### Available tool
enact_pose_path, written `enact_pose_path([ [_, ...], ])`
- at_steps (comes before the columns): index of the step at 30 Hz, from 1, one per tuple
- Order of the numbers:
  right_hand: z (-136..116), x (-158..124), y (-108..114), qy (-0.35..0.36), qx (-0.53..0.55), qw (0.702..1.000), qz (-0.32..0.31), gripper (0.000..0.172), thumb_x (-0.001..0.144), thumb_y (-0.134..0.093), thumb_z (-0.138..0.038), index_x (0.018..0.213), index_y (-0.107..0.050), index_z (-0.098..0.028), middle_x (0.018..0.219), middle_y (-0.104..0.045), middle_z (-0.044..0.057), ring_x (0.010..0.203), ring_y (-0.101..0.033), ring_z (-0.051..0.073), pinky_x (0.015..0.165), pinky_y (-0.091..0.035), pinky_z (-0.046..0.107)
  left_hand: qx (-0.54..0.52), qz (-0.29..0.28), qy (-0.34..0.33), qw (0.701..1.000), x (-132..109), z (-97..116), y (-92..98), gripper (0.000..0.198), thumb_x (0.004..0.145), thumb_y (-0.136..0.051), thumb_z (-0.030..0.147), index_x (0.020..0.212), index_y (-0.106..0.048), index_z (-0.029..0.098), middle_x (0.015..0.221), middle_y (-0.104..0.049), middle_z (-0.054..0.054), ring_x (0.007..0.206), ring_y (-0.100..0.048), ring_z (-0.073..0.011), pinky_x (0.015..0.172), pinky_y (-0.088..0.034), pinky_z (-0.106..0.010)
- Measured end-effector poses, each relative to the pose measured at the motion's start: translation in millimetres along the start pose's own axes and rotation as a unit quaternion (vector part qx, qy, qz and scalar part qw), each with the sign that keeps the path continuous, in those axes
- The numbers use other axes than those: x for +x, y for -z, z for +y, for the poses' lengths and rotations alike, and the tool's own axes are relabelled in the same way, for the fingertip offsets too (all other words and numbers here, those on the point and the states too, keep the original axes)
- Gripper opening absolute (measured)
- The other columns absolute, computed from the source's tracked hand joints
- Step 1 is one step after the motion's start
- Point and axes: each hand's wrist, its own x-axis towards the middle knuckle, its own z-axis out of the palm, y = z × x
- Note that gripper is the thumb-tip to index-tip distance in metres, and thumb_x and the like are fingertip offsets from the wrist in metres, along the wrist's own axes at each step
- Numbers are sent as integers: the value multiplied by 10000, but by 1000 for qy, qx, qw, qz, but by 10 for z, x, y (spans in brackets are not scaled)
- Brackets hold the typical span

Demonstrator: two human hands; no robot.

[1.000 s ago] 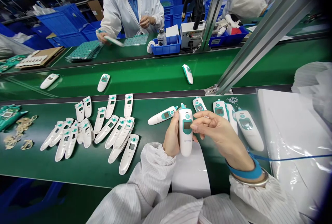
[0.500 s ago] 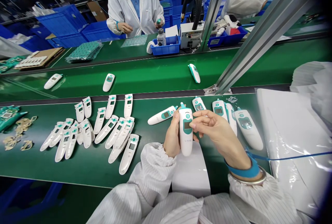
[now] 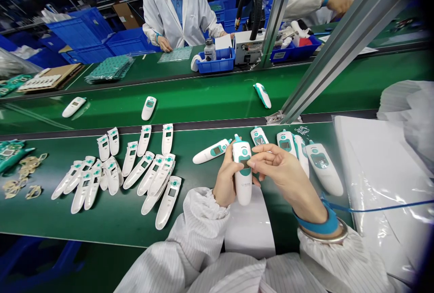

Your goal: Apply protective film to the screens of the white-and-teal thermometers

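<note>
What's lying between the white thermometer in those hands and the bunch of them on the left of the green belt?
In the head view, one white thermometer lies on the green belt, its tip toward the held thermometer and its far end toward the left group.

Factory, green conveyor belt (image 3: 203, 103), blue crates (image 3: 83, 33)

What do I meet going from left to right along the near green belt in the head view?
Green circuit boards, tan rings, group of white thermometers, lone thermometer, left hand, held thermometer, right hand, white plastic sheet
</note>
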Motion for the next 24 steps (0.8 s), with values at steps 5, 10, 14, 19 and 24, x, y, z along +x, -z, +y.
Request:
enact_pose_path([
  [5, -1, -8, -9, 12, -19, 1000, 8, 400, 641, -805, -344, 917, -562, -185, 657, -668, -28, 470, -567, 109, 420, -477, 249, 8, 16, -3, 1000, 6, -15, -18, 791, 717, -489, 175, 1449, -195, 242, 776, -590, 10, 569, -605, -167, 522, -499, -297],
  [10, 0, -58, -36, 57, -66, 995, 48, 426, 667, -784, -403, 950, -528, -212, 679, -671, -11, 520, -597, 149, 434, -490, 277, 29, 35, -13, 999, -13, -33, -18, 794, 729, -511, 175, 1456, -209, 279, 776, -555, 31, 597, -565, -143, 613, -506, -310],
  [14, -2, -140, -74, 118, -145, 979, 79, 371, 736, -739, -392, 1005, -536, -236, 754, -687, 14, 615, -621, 177, 491, -522, 300, 86, 73, -56, 992, -47, -77, 15, 690, 785, -528, 181, 1428, -313, 312, 956, -594, 12, 754, -552, -131, 723, -470, -262],
  [19, -27, -221, -76, 190, -291, 927, 139, 256, 791, -696, -342, 992, -566, -251, 850, -687, 30, 688, -606, 176, 596, -531, 326, 105, 76, -84, 988, -84, -91, 10, 633, 810, -528, 172, 1402, -354, 313, 1150, -586, -7, 932, -570, -146, 838, -444, -258],
  [24, -12, -121, 42, 175, -224, 951, 122, 238, 779, -695, -402, 918, -586, -243, 938, -626, 48, 849, -593, 197, 669, -522, 321, -33, -16, -22, 999, -60, -16, -28, 623, 773, -487, 208, 1371, -327, 274, 943, -628, -35, 721, -632, -196, 646, -511, -342],
])
